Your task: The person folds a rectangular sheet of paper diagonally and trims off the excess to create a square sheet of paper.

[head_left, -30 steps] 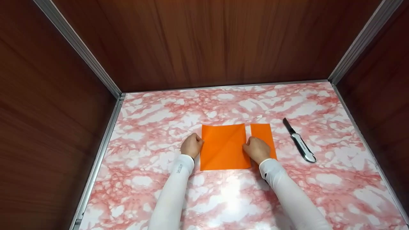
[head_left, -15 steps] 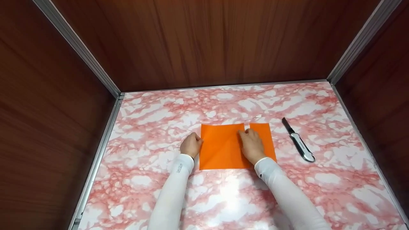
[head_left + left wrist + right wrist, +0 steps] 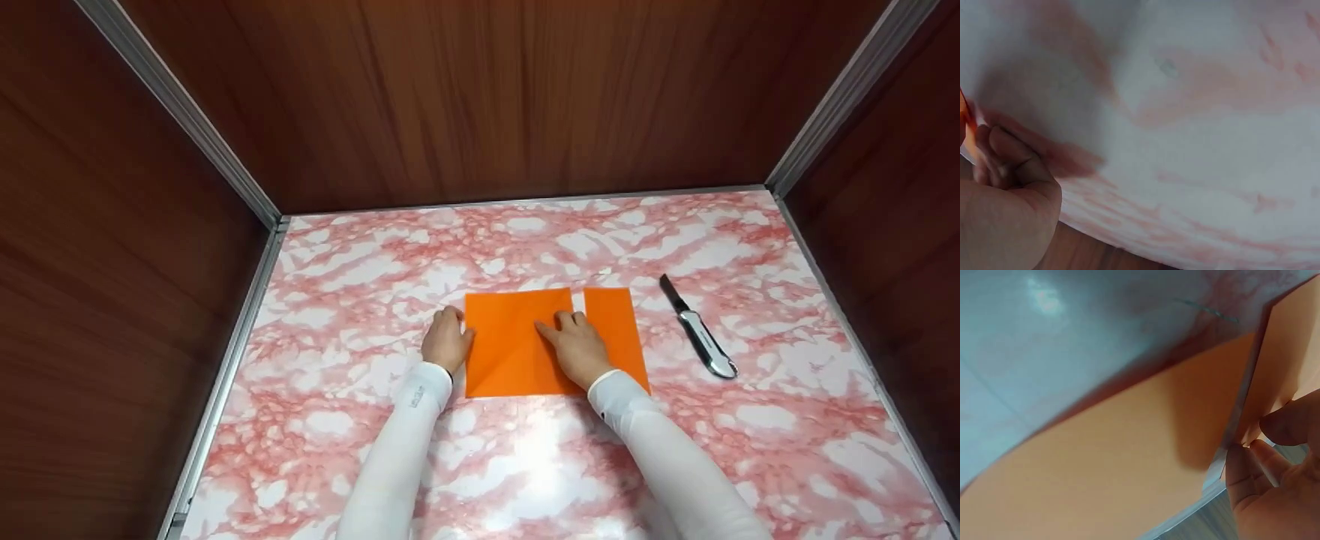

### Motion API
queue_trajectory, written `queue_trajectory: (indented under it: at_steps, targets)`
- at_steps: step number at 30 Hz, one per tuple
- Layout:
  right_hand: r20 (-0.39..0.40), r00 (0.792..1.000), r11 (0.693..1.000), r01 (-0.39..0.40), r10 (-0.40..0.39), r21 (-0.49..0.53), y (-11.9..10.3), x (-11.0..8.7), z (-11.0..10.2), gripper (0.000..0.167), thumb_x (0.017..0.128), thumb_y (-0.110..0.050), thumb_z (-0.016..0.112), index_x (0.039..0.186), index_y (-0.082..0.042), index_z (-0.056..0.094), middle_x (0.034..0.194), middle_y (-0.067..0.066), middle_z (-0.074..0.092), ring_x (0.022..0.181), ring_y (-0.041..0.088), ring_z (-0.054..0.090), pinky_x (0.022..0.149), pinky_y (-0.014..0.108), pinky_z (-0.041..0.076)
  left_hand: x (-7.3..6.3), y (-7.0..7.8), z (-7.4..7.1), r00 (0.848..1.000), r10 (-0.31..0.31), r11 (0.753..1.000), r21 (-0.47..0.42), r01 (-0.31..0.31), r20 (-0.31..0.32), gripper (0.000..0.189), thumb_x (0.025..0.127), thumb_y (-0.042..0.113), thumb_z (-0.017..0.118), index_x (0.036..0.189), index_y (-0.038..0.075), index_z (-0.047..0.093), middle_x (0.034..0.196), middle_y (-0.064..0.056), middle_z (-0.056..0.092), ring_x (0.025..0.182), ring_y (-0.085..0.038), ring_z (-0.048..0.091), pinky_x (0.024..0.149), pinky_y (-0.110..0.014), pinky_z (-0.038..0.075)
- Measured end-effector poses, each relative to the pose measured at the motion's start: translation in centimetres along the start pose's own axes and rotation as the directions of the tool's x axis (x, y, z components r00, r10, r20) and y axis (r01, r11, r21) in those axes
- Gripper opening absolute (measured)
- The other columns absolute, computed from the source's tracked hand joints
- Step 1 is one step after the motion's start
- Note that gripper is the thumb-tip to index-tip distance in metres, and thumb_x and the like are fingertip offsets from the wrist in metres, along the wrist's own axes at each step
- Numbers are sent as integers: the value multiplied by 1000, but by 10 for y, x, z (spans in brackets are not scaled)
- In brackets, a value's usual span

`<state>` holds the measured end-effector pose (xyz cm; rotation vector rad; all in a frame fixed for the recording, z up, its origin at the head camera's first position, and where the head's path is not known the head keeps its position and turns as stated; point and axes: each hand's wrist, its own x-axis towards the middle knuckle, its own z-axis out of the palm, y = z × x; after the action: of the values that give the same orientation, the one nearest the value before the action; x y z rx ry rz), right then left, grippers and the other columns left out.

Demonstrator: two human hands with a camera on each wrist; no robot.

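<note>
An orange square sheet of paper (image 3: 504, 352) lies on the marbled table, with a faint diagonal crease across it. Beside its right edge, a narrow gap apart, is an orange paper strip (image 3: 616, 330). My left hand (image 3: 444, 341) is at the square's left edge, thumb toward the paper and fingers loosely bent; the left wrist view catches only a sliver of orange. Over the square's right part rests my right hand (image 3: 581, 351), thumb spread from the fingers. In the right wrist view the fingertips (image 3: 1239, 458) are at the square's edge, near the strip.
A utility knife (image 3: 701, 334) with its dark blade extended lies to the right of the strip. Dark wood-patterned panels (image 3: 465, 105) with metal edging enclose the table (image 3: 360, 300) at the back and both sides.
My right hand has moved left from the square's right edge onto the sheet, and its thumb has spread. The left fingers have loosened. The sheet's raised edges now lie flatter.
</note>
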<state>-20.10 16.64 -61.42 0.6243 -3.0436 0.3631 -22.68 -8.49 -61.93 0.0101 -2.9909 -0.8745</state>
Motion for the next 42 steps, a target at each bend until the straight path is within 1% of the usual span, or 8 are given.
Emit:
queue_trajectory:
  at_steps: [2, 4, 8, 11, 16, 23, 33, 42]
  targets:
    - [6, 1000, 1000, -1, 1, -8, -1, -1, 1, 53, 94, 5, 57, 139, -22, 57, 135, 21, 43, 115, 41, 41, 93, 51, 43, -5, 3, 2, 992, 121, 991, 68, -119, -27, 40, 91, 19, 69, 127, 6, 57, 116, -12, 56, 105, -29, 56, 88, -42, 47]
    - [10, 1000, 1000, -4, 4, -16, -1, -1, 3, 52, 94, 4, 57, 139, -22, 56, 136, 21, 43, 116, 41, 41, 94, 51, 43, -14, 8, 2, 961, 277, 950, 151, -274, 4, 47, 92, 19, 66, 136, 7, 53, 130, -13, 52, 118, -32, 50, 97, -44, 42]
    - [5, 1000, 1000, -5, 5, -25, -3, -1, 6, 50, 95, 1, 56, 139, -23, 57, 136, 20, 44, 117, 41, 40, 95, 52, 42, -38, 18, 1, 834, 510, 795, 255, -550, 209, 45, 99, 29, 55, 140, 11, 53, 142, -9, 49, 132, -29, 42, 109, -43, 30]
    - [1, 1000, 1000, -9, 9, -25, -4, -1, 7, 49, 96, -1, 55, 139, -23, 56, 137, 19, 44, 118, 40, 40, 95, 52, 42, -55, 19, 0, 784, 522, 740, 279, -612, 335, 47, 103, 37, 45, 142, 11, 52, 148, -7, 45, 137, -27, 36, 113, -42, 23]
    - [15, 1000, 999, -21, 21, -36, -4, -1, 8, 51, 96, 0, 55, 141, -23, 55, 138, 19, 43, 119, 40, 39, 95, 52, 43, -68, 14, -1, 782, 469, 747, 287, -599, 410, 51, 104, 41, 40, 144, 10, 49, 152, -7, 38, 141, -26, 30, 114, -41, 22]
    - [28, 999, 999, -32, 33, -38, -3, -4, 4, 49, 96, -2, 56, 141, -20, 54, 140, 17, 44, 123, 39, 39, 98, 52, 40, -68, 14, 4, 785, 469, 753, 281, -595, 404, 50, 104, 40, 39, 143, 11, 50, 153, -6, 37, 141, -25, 30, 113, -40, 24]
    - [91, 959, 963, 269, -269, 10, -29, -25, 6, 51, 102, -34, 47, 147, -11, 45, 154, 13, 34, 142, 36, 25, 111, 55, 20, -72, 14, 4, 801, 475, 746, 316, -586, 366, 50, 103, 40, 43, 142, 10, 51, 151, -7, 39, 140, -26, 32, 112, -42, 27]
    - [161, 981, 993, 114, -112, -1, -13, -13, 9, 62, 103, -48, 37, 153, -12, 32, 158, 9, 25, 144, 31, 19, 113, 53, 15, -77, 4, 10, 788, 493, 743, 292, -602, 368, 52, 104, 38, 40, 147, 9, 43, 154, -8, 33, 143, -25, 26, 114, -40, 22]
